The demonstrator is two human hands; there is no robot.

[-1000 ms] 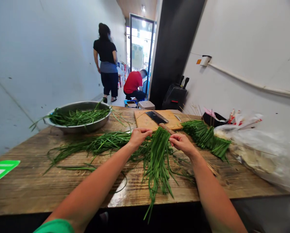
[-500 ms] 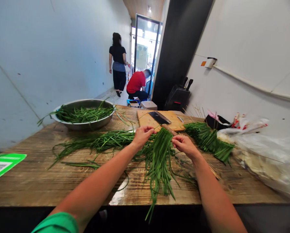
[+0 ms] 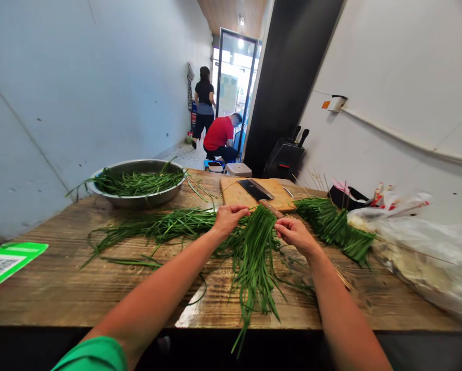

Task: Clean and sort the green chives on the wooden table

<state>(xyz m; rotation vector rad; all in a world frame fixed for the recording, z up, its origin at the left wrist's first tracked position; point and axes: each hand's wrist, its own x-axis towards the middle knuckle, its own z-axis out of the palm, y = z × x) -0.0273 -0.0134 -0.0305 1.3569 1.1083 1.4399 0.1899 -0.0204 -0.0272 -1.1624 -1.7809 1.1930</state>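
Between my hands hangs a bunch of long green chives (image 3: pixel 254 252), its upper ends gathered side by side and its tips drooping past the table's front edge. My right hand (image 3: pixel 296 234) is closed at the bunch's right side, pinching what looks like the end of a thin skewer running through the chives. At the upper left of the bunch, my left hand (image 3: pixel 229 220) has thumb and forefinger pinched together; whatever is between them is too small to make out. Loose chives (image 3: pixel 172 224) lie on the table left of the bunch. Finished-looking skewered chives (image 3: pixel 333 224) lie to the right.
A metal basin (image 3: pixel 138 198) of chives stands at the left. A cleaver (image 3: pixel 256 189) lies on a cutting board (image 3: pixel 231 190) ahead. Plastic bags (image 3: pixel 416 247) and a black container (image 3: pixel 343 197) sit at the right. Two people are near the glass door (image 3: pixel 236 72).
My left fingertips have shifted slightly at the top of the bunch; my right hand stays put. The standing person has walked farther toward the door. The view has shifted a little.
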